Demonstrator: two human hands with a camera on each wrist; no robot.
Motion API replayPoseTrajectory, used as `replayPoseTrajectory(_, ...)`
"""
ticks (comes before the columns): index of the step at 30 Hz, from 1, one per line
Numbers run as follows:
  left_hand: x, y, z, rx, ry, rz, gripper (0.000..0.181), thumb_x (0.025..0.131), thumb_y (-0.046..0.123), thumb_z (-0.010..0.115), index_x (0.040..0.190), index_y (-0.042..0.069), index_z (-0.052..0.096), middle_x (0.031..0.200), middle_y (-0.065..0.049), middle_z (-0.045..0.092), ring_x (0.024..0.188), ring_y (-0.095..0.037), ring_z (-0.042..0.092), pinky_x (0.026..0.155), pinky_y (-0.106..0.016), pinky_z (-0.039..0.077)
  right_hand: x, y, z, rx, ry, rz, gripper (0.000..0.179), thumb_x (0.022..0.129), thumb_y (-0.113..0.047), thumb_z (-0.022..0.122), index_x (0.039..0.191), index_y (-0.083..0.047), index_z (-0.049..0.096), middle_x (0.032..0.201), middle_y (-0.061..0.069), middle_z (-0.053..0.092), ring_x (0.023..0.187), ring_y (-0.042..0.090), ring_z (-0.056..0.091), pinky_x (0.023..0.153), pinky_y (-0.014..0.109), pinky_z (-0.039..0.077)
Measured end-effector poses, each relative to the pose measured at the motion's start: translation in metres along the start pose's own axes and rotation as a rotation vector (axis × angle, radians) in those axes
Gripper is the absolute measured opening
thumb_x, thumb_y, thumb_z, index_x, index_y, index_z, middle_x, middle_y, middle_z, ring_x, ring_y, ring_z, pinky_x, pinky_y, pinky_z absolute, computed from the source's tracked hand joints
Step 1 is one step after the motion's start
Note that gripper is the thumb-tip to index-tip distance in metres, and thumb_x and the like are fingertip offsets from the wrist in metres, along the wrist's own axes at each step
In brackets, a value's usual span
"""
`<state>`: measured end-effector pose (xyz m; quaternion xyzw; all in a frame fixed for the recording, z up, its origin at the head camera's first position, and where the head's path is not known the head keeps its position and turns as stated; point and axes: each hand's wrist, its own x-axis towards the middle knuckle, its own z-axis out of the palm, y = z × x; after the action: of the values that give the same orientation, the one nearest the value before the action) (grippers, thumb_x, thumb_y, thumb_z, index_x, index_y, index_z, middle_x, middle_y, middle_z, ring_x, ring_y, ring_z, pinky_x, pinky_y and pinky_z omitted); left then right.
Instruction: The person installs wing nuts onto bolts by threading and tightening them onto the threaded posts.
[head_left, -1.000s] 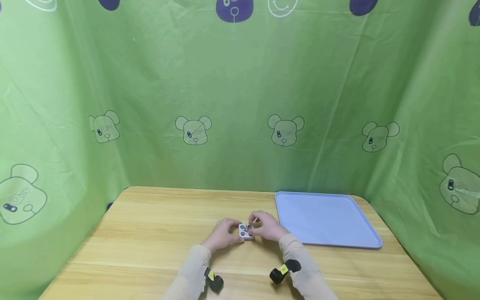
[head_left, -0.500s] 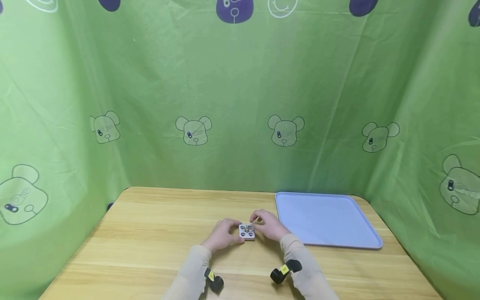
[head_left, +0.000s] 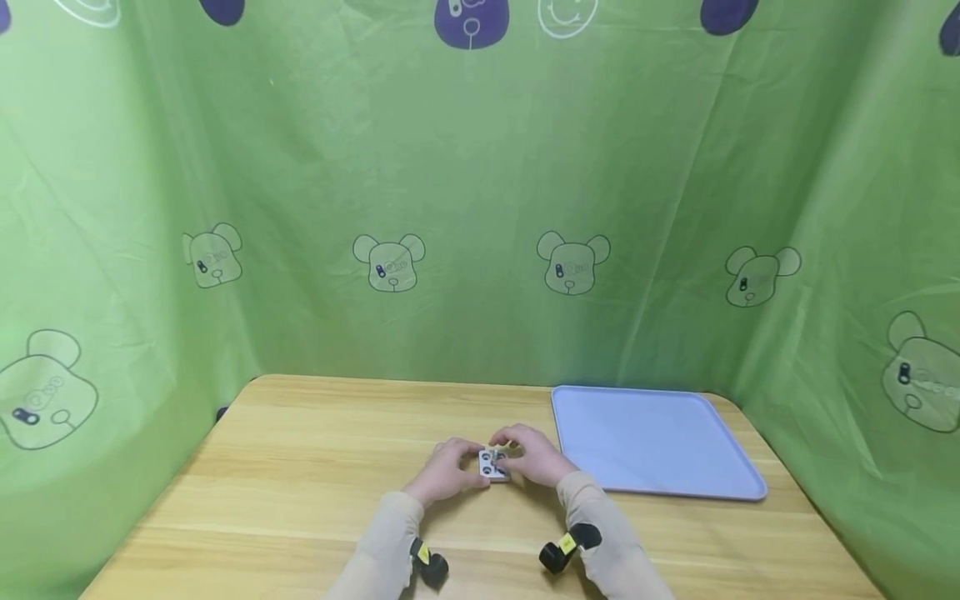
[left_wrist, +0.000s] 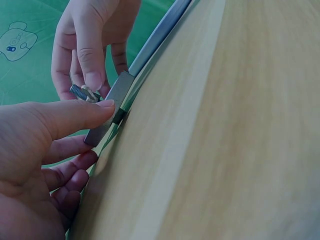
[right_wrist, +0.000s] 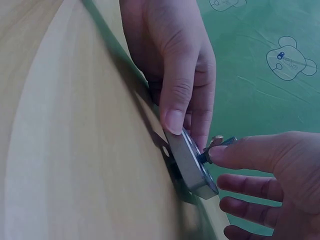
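A small square metal plate (head_left: 492,478) with round holes in its face lies near the middle of the table. My left hand (head_left: 441,473) grips it by the left side, thumb on the near edge and fingers on the far edge. From its centre rises a threaded bolt (left_wrist: 78,92) with a wing nut (right_wrist: 216,141) on it. My right hand (head_left: 534,457) reaches in from the right and pinches the nut, thumb pressed on the near side and index finger curved beyond. In the right wrist view that thumb covers part of the nut and the bolt.
A pale blue tray (head_left: 652,442) lies on the wooden table (head_left: 315,467) at the back right, just beyond my right hand. Green curtain (head_left: 480,167) closes in the back and both sides. Each sleeve carries a small black strapped device (head_left: 558,554).
Half a second ago my right thumb had drawn back to the right of the nut; now thumb and index finger have come back around it. The left hand and plate stay in place.
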<state>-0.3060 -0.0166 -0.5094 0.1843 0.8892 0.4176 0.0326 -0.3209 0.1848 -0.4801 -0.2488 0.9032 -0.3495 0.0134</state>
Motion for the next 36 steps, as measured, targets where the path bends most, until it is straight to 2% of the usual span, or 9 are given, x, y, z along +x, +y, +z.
replayPoseTrajectory(13, 0.0, 0.001, 0.0, -0.008, 0.003, -0.003, 0.057, 0.076, 0.028, 0.08, 0.126, 0.006, 0.062, 0.128, -0.014, 0.061, 0.117, -0.032, 0.05, 0.102, -0.057, 0.041, 0.002, -0.003, 0.004, -0.049, 0.019, 0.005, 0.012, 0.081, -0.011, 0.074, 0.091, -0.014, 0.068, 0.1, 0.004, 0.066, 0.094, 0.021, 0.06, 0.087, 0.045, 0.05)
replayPoseTrajectory(22, 0.0, 0.001, 0.0, 0.002, 0.008, -0.003, 0.057, 0.075, 0.027, 0.08, 0.126, 0.006, 0.062, 0.127, -0.013, 0.061, 0.115, -0.03, 0.05, 0.102, -0.053, 0.042, 0.002, -0.003, 0.009, -0.103, 0.065, 0.008, 0.015, 0.08, -0.016, 0.076, 0.082, -0.013, 0.062, 0.089, 0.0, 0.062, 0.085, 0.018, 0.056, 0.078, 0.035, 0.046)
replayPoseTrajectory(28, 0.0, 0.001, 0.0, 0.002, 0.008, 0.0, 0.058, 0.075, 0.028, 0.08, 0.126, 0.006, 0.062, 0.127, -0.013, 0.061, 0.116, -0.031, 0.05, 0.103, -0.054, 0.042, 0.003, -0.002, 0.007, -0.07, 0.032, 0.028, 0.019, 0.079, -0.02, 0.077, 0.085, -0.014, 0.061, 0.092, -0.001, 0.062, 0.088, 0.017, 0.055, 0.079, 0.035, 0.046)
replayPoseTrajectory(32, 0.0, 0.001, 0.0, -0.003, 0.003, -0.003, 0.058, 0.075, 0.027, 0.08, 0.126, 0.006, 0.062, 0.127, -0.014, 0.061, 0.116, -0.031, 0.05, 0.103, -0.055, 0.041, 0.002, 0.0, 0.0, -0.055, -0.007, 0.03, 0.024, 0.076, -0.019, 0.079, 0.092, -0.014, 0.062, 0.099, 0.002, 0.066, 0.095, 0.021, 0.059, 0.086, 0.042, 0.049)
replayPoseTrajectory(36, 0.0, 0.002, 0.0, -0.003, 0.002, -0.007, 0.059, 0.075, 0.026, 0.08, 0.127, 0.006, 0.062, 0.127, -0.014, 0.061, 0.117, -0.031, 0.05, 0.103, -0.055, 0.041, 0.001, 0.003, -0.006, -0.053, -0.028, 0.035, 0.024, 0.078, -0.014, 0.076, 0.099, -0.013, 0.064, 0.105, 0.003, 0.067, 0.1, 0.023, 0.06, 0.089, 0.046, 0.05)
